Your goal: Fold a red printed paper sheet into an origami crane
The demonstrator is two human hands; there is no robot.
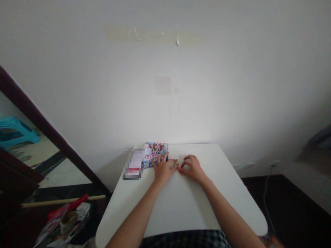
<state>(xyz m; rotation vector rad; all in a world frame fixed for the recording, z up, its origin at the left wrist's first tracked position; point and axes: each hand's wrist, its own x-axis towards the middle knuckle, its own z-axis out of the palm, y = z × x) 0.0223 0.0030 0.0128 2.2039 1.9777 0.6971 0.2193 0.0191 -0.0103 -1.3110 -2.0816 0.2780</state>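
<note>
On the white table [176, 206] my hands meet around a small reddish piece [178, 166], too small to name. The thumb and index finger of my left hand [163, 168] pinch its left side, while the other fingers spread over the lower edge of a colourful printed box [156, 151]. From the other side, the curled fingertips of my right hand [192, 167] close on the same piece. Part of it is hidden behind the fingers. Left of the box lies a blurred-out, pixelated item [133, 164].
A white wall [232, 86] rises behind the table. To the left stand a dark-framed mirror [59, 137] showing a blue stool [18, 132], and a bag of assorted things [67, 220] on the floor. A cable [266, 199] hangs on the right.
</note>
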